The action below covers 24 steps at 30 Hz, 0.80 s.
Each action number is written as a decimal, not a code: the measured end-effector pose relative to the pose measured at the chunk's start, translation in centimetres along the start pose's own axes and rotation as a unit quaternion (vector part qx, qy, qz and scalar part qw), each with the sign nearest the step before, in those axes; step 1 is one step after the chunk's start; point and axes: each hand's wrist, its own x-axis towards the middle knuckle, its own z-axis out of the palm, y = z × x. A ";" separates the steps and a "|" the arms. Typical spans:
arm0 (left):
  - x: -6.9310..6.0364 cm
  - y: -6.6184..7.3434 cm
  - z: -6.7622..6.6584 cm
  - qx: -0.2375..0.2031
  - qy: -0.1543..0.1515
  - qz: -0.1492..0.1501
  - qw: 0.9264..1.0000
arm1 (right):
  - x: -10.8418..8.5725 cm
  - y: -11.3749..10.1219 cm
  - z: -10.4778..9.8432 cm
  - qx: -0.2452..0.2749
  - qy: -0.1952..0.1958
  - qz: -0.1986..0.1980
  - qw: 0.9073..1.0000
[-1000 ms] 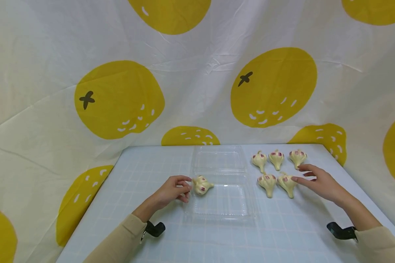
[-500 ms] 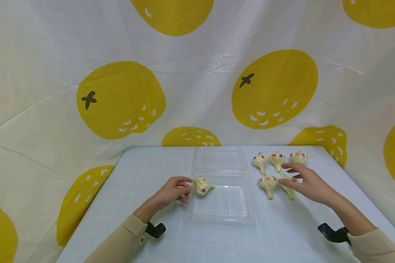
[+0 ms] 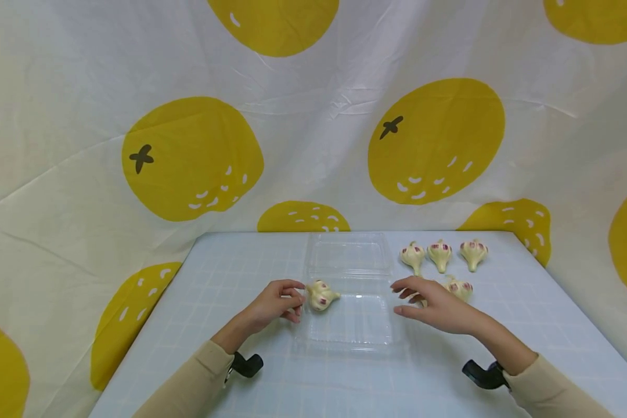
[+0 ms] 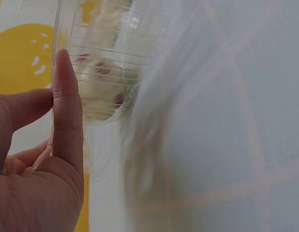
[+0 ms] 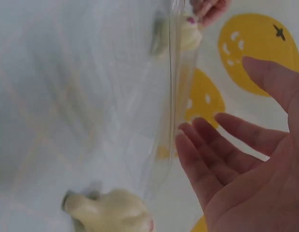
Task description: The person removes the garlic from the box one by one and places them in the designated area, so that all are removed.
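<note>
A clear plastic clamshell box [image 3: 347, 342] lies unfolded on the table, its lid [image 3: 349, 252] laid back. One garlic bulb [image 3: 321, 296] sits at the left inside the box, its neck pointing right. My left hand [image 3: 277, 302] pinches the box's left rim; in the left wrist view its thumb [image 4: 67, 111] lies against the clear wall. My right hand [image 3: 439, 305] hovers by the right rim, fingers spread apart and holding nothing. It partly covers a garlic bulb [image 3: 458, 288] and nearly hides another. In the right wrist view a blurred garlic bulb [image 5: 113, 212] lies below that hand.
Behind the right hand, a row of three garlic bulbs [image 3: 440, 255] lies on the pale checked table [image 3: 251, 261]. A white curtain [image 3: 313, 145] with yellow fruit prints hangs at the table's back edge.
My right hand has moved left from over the garlic bulbs to the box's right rim, its fingers still unclosed. The left hand, the box and the bulbs have stayed in place.
</note>
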 end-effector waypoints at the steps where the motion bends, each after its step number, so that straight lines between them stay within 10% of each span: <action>1: 0.0 0.0 0.0 0.000 0.000 0.001 1.000 | 0.3 -0.2 0.4 0.001 -0.008 -0.008 1.000; 24: 0.1 -0.1 0.0 0.007 0.004 -0.002 1.000 | 7.4 -2.5 8.8 -0.025 0.011 -0.066 0.997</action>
